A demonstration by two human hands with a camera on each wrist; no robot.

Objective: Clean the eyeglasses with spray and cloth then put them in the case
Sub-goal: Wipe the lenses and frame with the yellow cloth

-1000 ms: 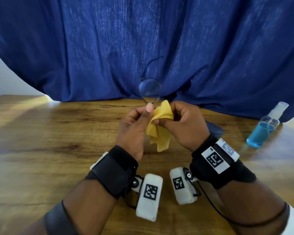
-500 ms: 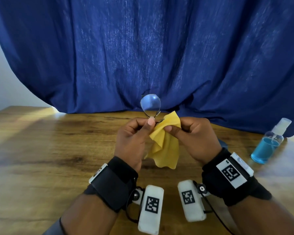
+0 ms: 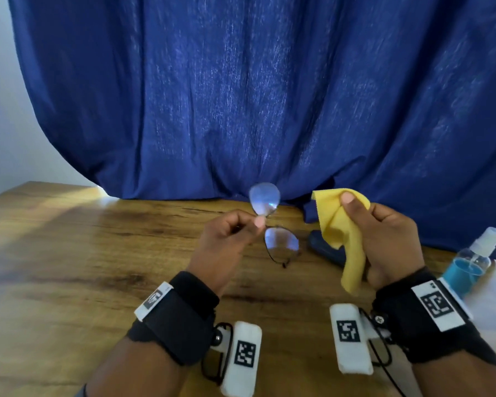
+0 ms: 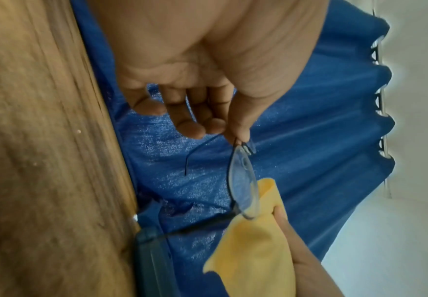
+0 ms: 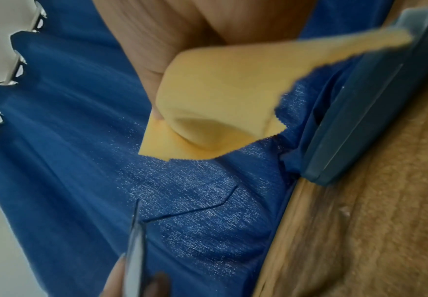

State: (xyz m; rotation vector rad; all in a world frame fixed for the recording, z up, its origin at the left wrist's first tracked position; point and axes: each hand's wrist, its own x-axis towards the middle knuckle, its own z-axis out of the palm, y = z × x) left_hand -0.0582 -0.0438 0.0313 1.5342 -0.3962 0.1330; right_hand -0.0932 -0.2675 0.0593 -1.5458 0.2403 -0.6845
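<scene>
My left hand (image 3: 242,229) pinches thin-framed eyeglasses (image 3: 281,246) at the bridge, holding them upright above the table, one lens over the other. The left wrist view shows thumb and fingers on the bridge, with the eyeglasses (image 4: 243,184) edge-on and the temples open. My right hand (image 3: 384,236) has drawn off to the right and grips a yellow cloth (image 3: 344,239), thumb pressed on its top fold. The cloth (image 5: 220,96) hangs from the fingers, apart from the lenses. A dark blue case (image 3: 324,250) lies on the table behind the cloth, partly hidden.
A clear spray bottle of blue liquid (image 3: 470,262) stands at the right on the wooden table (image 3: 83,267). A blue curtain (image 3: 255,96) hangs along the table's far edge. The case (image 5: 375,96) lies against the curtain's hem.
The right hand pulled the cloth off the lower lens and moved right, so both lenses now show. The left hand kept its pinch on the eyeglasses.
</scene>
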